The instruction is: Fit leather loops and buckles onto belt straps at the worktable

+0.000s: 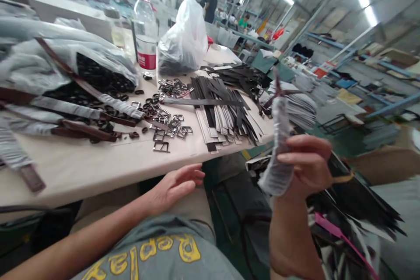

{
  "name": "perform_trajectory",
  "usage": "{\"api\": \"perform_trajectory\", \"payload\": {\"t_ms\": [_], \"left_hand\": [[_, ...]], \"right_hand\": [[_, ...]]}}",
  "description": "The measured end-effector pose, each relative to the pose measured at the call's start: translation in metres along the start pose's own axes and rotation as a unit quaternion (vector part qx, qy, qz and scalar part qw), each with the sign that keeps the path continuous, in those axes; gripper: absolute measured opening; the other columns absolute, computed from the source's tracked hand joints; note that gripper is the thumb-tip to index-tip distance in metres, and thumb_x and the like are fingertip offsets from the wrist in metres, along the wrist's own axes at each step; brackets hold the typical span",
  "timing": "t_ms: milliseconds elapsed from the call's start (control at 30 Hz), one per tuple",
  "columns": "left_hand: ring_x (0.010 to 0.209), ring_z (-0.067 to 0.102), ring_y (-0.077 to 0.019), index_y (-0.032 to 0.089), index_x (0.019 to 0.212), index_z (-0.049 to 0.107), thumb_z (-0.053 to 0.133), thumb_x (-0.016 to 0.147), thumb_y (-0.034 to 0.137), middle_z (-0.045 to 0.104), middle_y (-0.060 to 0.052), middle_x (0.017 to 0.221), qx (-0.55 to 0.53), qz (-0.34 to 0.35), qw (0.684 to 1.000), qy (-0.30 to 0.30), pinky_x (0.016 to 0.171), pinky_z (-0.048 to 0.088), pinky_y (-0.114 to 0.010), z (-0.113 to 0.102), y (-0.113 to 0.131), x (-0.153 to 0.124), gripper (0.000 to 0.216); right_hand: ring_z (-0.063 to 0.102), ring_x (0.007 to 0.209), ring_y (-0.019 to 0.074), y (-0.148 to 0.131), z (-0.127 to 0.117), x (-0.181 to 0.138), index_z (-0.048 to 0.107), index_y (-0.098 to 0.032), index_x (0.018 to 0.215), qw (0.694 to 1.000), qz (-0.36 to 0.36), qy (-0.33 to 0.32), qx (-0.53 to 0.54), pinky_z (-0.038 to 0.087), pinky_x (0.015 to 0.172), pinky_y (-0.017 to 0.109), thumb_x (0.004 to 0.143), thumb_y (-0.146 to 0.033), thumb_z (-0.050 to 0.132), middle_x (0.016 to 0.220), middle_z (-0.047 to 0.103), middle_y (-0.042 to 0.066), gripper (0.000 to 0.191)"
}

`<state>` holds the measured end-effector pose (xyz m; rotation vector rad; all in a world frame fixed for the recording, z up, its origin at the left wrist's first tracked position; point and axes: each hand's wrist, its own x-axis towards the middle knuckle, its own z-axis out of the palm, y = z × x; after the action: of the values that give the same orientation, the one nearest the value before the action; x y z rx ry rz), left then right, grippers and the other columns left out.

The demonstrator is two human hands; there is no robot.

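Head view shows the right hand raised off the right end of the table, fingers closed around a strap wrapped in whitish paper; the strap stands nearly upright, its dark bare end poking out above the wrap, blurred. The left hand rests low by the person's lap, just under the table's front edge, fingers loosely spread and holding nothing.

On the table, a spread of metal buckles lies near the middle, with small dark rings scattered beside them. To the right of the buckles sits a fanned stack of dark and pale leather strips, 1 long strip laid across it. On the left, wrapped belts lie side by side, brown ends showing, next to an open bag of dark rings. Behind stand a clear water bottle with a red label and a tied white plastic bag. Below the right hand, more dark strips pile up beside the table
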<state>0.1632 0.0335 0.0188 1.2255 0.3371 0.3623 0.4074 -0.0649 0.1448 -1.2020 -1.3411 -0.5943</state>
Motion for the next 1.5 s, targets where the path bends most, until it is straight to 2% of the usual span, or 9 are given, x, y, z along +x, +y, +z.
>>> {"api": "perform_trajectory", "payload": {"t_ms": [167,467,600,667,733,900,1100,1333,1500], "left_hand": [[0.109,0.068,-0.0274,0.021,0.127,0.066,0.066,0.078,0.069,0.070,-0.015,0.126,-0.307,0.031,0.950,0.042,0.093,0.052,-0.039,0.002,0.030,0.003,0.068],[0.076,0.069,-0.0159,0.013,0.091,0.075,0.088,0.067,0.030,0.076,-0.007,0.086,-0.318,-0.030,0.909,0.268,0.074,0.056,-0.027,-0.026,0.021,-0.040,0.033],[0.073,0.067,-0.0145,0.013,0.085,0.074,0.088,0.065,0.029,0.073,-0.005,0.082,-0.311,-0.042,0.895,0.316,0.070,0.055,-0.025,-0.025,0.011,-0.052,0.029],[0.073,0.065,-0.0139,0.014,0.083,0.074,0.087,0.066,0.030,0.071,-0.003,0.081,-0.290,-0.045,0.898,0.329,0.070,0.054,-0.025,-0.023,0.009,-0.056,0.027],[0.071,0.062,-0.0131,0.015,0.082,0.073,0.085,0.067,0.030,0.069,-0.001,0.077,-0.249,-0.048,0.907,0.336,0.068,0.051,-0.024,-0.022,0.006,-0.060,0.024],[0.057,0.054,-0.0102,0.014,0.070,0.068,0.083,0.067,0.030,0.063,0.001,0.063,-0.142,-0.090,0.938,0.304,0.057,0.042,-0.023,-0.021,-0.011,-0.068,0.023],[0.057,0.053,-0.0107,0.014,0.065,0.064,0.085,0.064,0.035,0.060,0.001,0.060,-0.126,-0.114,0.957,0.233,0.056,0.042,-0.023,-0.021,-0.021,-0.077,0.029],[0.052,0.049,-0.0062,0.017,0.097,0.074,0.082,0.067,0.034,0.062,0.002,0.067,-0.230,-0.102,0.892,0.376,0.051,0.037,-0.018,-0.032,-0.006,-0.097,0.036],[0.053,0.050,-0.0078,0.016,0.080,0.074,0.082,0.068,0.029,0.064,0.000,0.065,-0.181,-0.127,0.920,0.324,0.051,0.037,-0.020,-0.038,-0.004,-0.107,0.019]], "right_hand": [[0.065,0.086,0.0200,-0.042,0.039,-0.054,0.071,-0.028,0.081,0.900,0.040,-0.344,0.264,0.054,0.073,0.035,0.093,-0.027,0.064,0.095,0.067,0.004,0.014],[0.066,0.103,0.0201,-0.043,0.069,-0.115,0.075,-0.027,0.093,0.803,0.201,-0.446,0.339,0.056,0.089,0.035,0.097,-0.023,0.055,0.118,0.067,0.008,0.021],[0.059,0.125,0.0250,-0.040,0.073,-0.110,0.064,-0.028,0.126,0.644,0.455,-0.487,0.375,0.054,0.097,0.042,0.101,-0.039,0.048,0.134,0.062,0.010,0.032],[0.062,0.120,0.0263,-0.045,0.075,-0.111,0.061,-0.024,0.130,0.551,0.477,-0.559,0.395,0.052,0.098,0.043,0.098,-0.049,0.053,0.127,0.066,0.011,0.042],[0.068,0.099,0.0228,-0.055,0.078,-0.117,0.065,-0.018,0.117,0.502,0.481,-0.607,0.384,0.054,0.088,0.037,0.094,-0.055,0.057,0.105,0.072,0.009,0.044],[0.048,0.045,0.0094,-0.078,0.089,-0.139,0.059,-0.017,0.085,0.519,0.526,-0.599,0.308,0.041,0.047,0.021,0.093,-0.066,0.050,0.054,0.053,-0.005,0.050],[0.044,0.043,0.0088,-0.083,0.096,-0.144,0.057,-0.018,0.079,0.519,0.507,-0.613,0.312,0.037,0.045,0.021,0.094,-0.066,0.049,0.052,0.050,-0.006,0.051],[0.036,0.047,0.0077,-0.069,0.083,-0.136,0.055,-0.017,0.076,0.453,0.524,-0.639,0.333,0.026,0.045,0.021,0.095,-0.063,0.050,0.054,0.048,-0.005,0.050],[0.034,0.049,0.0081,-0.069,0.086,-0.132,0.053,-0.018,0.076,0.428,0.504,-0.669,0.339,0.025,0.046,0.021,0.095,-0.064,0.048,0.057,0.046,-0.005,0.050]]}}
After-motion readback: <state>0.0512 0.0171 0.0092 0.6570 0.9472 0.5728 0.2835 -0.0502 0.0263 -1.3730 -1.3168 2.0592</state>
